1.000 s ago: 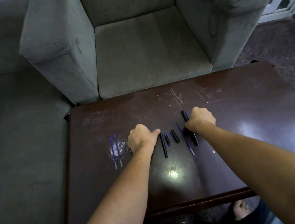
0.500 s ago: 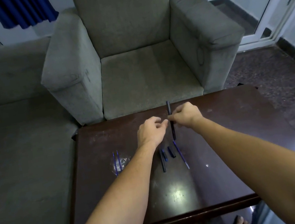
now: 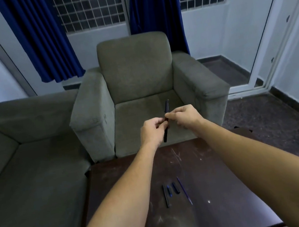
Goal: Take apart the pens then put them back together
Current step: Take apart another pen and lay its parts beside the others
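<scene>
While both arms reach out over the bench (image 3: 226,189), the pen work happens in mid-air, above its far edge and in front of the armchair (image 3: 137,71).

Left hand (image 3: 153,132): grip closed on the lower half of the black pen (image 3: 166,123). Right hand (image 3: 186,116): fingertips pinched on the same pen near its middle. Pen stands tilted, upper end leaning away to the right, lower end poking out below the left hand. Both grips clamped on it; can't tell whether a joint has started to part.

Handling, as a judgement: thin plastic barrel, very light, stiff, smooth enough to spin in dry fingers. Best hold is one hand each side of the seam, fingertips rather than palm, twisting or pulling along the axis. Bending across the axis risks cracking the barrel; small parts may jump out when it lets go, so keeping it over the bench makes sense.

Loose parts lie on the bench between the forearms, near each other but apart:
- long black barrel piece (image 3: 165,196)
- thin blue refill (image 3: 184,190), flexible, bends easily, rolls
- short black cap piece (image 3: 175,188)
- short blue piece (image 3: 169,190), smallest, easiest to lose

Looks like the disassembly stage, with at least one pen already in pieces.
</scene>
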